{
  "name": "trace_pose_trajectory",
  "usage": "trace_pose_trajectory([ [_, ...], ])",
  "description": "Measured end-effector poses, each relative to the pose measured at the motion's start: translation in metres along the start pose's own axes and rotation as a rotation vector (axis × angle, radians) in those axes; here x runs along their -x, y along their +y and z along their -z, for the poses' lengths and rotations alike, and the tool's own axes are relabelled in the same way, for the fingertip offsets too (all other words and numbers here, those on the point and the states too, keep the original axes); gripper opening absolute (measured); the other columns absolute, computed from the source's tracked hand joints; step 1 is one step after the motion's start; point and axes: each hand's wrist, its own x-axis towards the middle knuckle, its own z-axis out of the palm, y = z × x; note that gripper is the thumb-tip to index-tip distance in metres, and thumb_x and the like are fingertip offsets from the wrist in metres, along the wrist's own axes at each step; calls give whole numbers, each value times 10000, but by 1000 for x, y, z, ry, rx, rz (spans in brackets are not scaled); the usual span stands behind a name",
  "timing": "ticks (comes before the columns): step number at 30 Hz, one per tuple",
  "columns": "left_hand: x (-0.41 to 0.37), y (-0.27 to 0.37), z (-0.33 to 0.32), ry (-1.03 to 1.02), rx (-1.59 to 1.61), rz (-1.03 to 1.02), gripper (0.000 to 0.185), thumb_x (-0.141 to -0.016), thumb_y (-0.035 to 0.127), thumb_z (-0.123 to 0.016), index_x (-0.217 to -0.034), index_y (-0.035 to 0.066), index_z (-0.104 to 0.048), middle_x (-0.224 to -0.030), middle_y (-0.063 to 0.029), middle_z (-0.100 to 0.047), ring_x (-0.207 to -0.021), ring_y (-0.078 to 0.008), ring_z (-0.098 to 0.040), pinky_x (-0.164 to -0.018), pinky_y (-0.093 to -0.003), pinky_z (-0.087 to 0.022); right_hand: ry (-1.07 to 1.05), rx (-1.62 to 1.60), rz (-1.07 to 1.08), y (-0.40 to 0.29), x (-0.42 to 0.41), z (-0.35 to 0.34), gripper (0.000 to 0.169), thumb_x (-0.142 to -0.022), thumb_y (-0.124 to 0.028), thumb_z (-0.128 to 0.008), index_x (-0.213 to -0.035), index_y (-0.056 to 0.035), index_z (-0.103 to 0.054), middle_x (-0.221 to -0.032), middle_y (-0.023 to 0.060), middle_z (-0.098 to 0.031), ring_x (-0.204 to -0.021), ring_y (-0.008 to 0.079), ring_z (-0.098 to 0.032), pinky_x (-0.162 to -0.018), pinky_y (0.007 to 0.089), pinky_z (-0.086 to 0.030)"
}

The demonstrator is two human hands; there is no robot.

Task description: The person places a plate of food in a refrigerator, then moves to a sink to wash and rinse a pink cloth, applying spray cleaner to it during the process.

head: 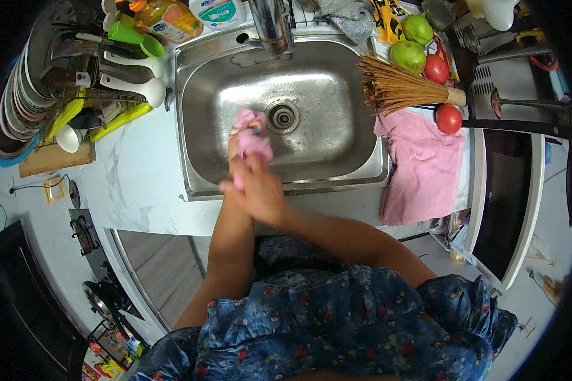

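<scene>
My left hand point(235, 143) reaches over the near left part of a stainless steel sink point(329, 157), mostly hidden by a bunched pink cloth point(255, 143) with a few coloured stripes. Slightly blurred, my right hand point(260, 190) crosses over my left wrist. Its fingers are closed on the lower end of the cloth, and some pink shows beneath them. The drain point(282, 117) lies just right of the cloth. Above the sink's far edge stands a metal faucet point(269, 26); no running water is visible.
Right of the sink lie a bamboo brush point(405, 85), green fruit point(407, 56), red tomatoes point(448, 119) and a pink towel point(424, 166) hanging over the counter edge. On the left are a dish rack point(119, 97) with utensils, stacked plates point(21, 107) and a juice bottle point(167, 21).
</scene>
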Motion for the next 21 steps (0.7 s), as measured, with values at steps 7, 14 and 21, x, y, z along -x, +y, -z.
trace_pose_trajectory([
  [7,-2,-22,-32,731,-312,-270,344,-813,372,-518,-967,65,-545,-911,-73,-594,-855,-230,-569,-785,-364,-459,234,100,-327,88,-102,15,258,-725,-315,-610,-740,-67,-540,-721,142,-547,-638,316,-546,-562,434,-425],
  [14,10,0,18,20,46,115,305,-844,335,-481,-905,47,-559,-897,-124,-594,-822,-221,-568,-733,-344,-455,220,108,110,54,-41,-5,269,-708,-340,-598,-759,-76,-579,-749,178,-536,-689,317,-547,-588,437,-414],
  [21,11,2,7,151,-165,-73,216,-870,281,-428,-798,106,-531,-790,-50,-558,-747,-197,-530,-651,-345,-435,457,254,150,53,-56,-5,235,-803,-256,-507,-723,-47,-578,-682,152,-540,-630,344,-536,-579,434,-402],
])
